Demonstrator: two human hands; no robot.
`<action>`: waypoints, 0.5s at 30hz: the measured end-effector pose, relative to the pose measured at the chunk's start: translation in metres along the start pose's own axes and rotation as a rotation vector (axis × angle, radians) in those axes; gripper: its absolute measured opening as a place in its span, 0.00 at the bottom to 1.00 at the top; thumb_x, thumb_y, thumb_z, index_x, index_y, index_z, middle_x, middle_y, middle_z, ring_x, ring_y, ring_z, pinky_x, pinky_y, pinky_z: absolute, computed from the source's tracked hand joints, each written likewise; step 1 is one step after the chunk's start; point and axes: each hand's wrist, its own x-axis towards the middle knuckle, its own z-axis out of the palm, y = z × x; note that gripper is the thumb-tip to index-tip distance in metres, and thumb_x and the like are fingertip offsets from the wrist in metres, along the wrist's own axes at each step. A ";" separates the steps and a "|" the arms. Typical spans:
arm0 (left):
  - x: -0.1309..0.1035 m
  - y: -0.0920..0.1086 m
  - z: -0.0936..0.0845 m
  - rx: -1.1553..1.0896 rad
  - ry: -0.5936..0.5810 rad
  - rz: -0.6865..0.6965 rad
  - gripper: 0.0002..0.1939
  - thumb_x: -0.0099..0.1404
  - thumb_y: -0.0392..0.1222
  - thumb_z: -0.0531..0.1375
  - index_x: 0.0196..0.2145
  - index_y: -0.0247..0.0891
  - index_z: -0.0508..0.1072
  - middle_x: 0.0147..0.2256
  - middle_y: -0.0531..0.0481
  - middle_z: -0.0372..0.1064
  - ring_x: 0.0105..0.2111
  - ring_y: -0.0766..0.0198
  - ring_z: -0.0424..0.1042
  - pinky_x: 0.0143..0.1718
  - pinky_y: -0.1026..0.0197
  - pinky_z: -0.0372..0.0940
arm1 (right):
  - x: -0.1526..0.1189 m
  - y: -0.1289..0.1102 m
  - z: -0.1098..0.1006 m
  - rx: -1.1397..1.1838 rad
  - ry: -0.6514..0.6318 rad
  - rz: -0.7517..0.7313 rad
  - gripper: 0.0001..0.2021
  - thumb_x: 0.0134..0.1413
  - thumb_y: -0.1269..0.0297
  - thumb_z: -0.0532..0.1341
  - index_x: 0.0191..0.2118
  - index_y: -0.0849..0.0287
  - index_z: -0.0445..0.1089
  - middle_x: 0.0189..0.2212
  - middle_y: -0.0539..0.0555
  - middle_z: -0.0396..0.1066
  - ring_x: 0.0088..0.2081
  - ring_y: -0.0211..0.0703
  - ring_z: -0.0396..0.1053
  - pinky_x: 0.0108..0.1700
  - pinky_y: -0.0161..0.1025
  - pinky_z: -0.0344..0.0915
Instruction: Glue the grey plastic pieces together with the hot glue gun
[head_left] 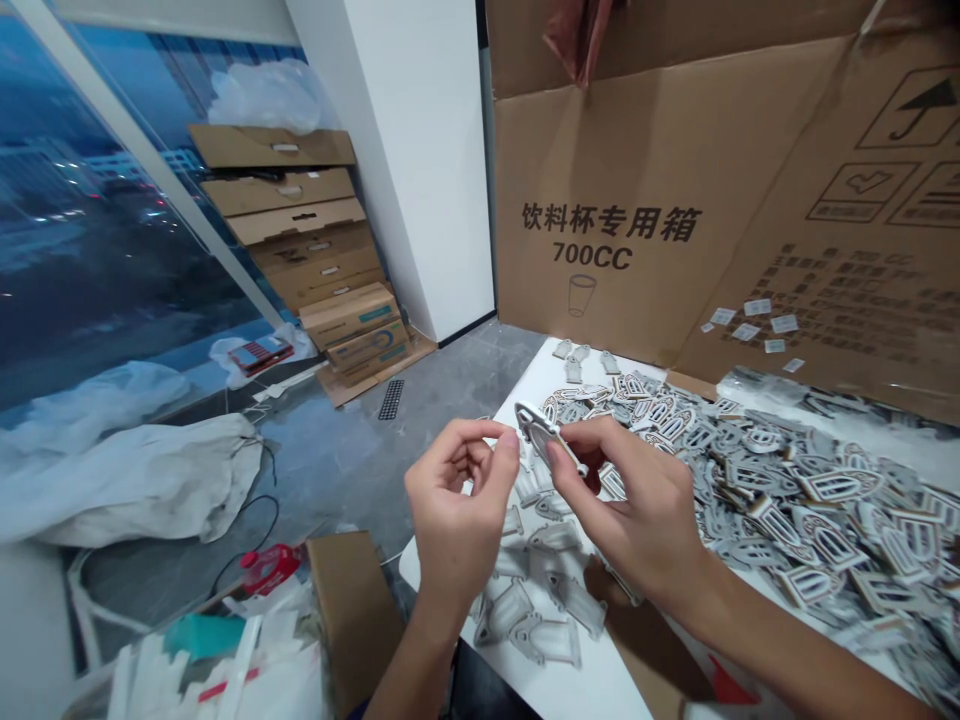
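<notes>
In my right hand [634,490] is a small arched piece [541,432], pale with a dark edge, pinched between thumb and fingers and tilted above the white table [619,685]. Close to its left side, my left hand [465,490] has its thumb and index fingertips pressed together; whatever they hold, if anything, is too small to make out. Below both hands lie several loose grey arched pieces [551,640]. A large pile of similar window-shaped pieces [810,500] spreads over the table to the right.
A big cardboard box [615,150] stands behind the table. Stacked cartons [322,250] lean by a white pillar [420,150]. At the lower left are an open carton [352,620], a red bottle [270,568] and a pale cloth bundle [150,480].
</notes>
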 end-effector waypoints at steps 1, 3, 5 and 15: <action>-0.001 0.000 0.000 0.083 0.016 0.087 0.05 0.68 0.43 0.69 0.36 0.40 0.82 0.21 0.59 0.62 0.21 0.69 0.60 0.24 0.65 0.57 | 0.000 -0.001 -0.001 0.014 0.001 0.019 0.04 0.71 0.73 0.64 0.42 0.58 0.72 0.29 0.48 0.74 0.26 0.34 0.67 0.31 0.35 0.66; -0.002 0.001 -0.001 0.240 0.036 0.284 0.02 0.69 0.39 0.69 0.39 0.41 0.82 0.22 0.60 0.62 0.20 0.69 0.60 0.25 0.65 0.59 | 0.000 -0.003 -0.002 0.028 0.003 0.035 0.04 0.70 0.72 0.64 0.42 0.57 0.72 0.29 0.48 0.74 0.26 0.35 0.67 0.31 0.35 0.66; -0.001 -0.001 -0.003 0.373 0.035 0.484 0.05 0.70 0.35 0.68 0.43 0.41 0.82 0.23 0.60 0.66 0.20 0.70 0.60 0.26 0.65 0.61 | 0.000 -0.005 -0.003 0.036 -0.003 0.032 0.03 0.70 0.73 0.64 0.42 0.58 0.73 0.30 0.48 0.74 0.26 0.34 0.67 0.31 0.35 0.66; 0.013 -0.014 -0.023 0.804 -0.116 1.027 0.10 0.74 0.30 0.65 0.51 0.38 0.81 0.28 0.53 0.78 0.27 0.64 0.74 0.31 0.60 0.64 | 0.005 -0.005 -0.009 0.030 -0.079 0.015 0.04 0.71 0.73 0.64 0.41 0.59 0.74 0.30 0.47 0.73 0.26 0.34 0.64 0.31 0.36 0.62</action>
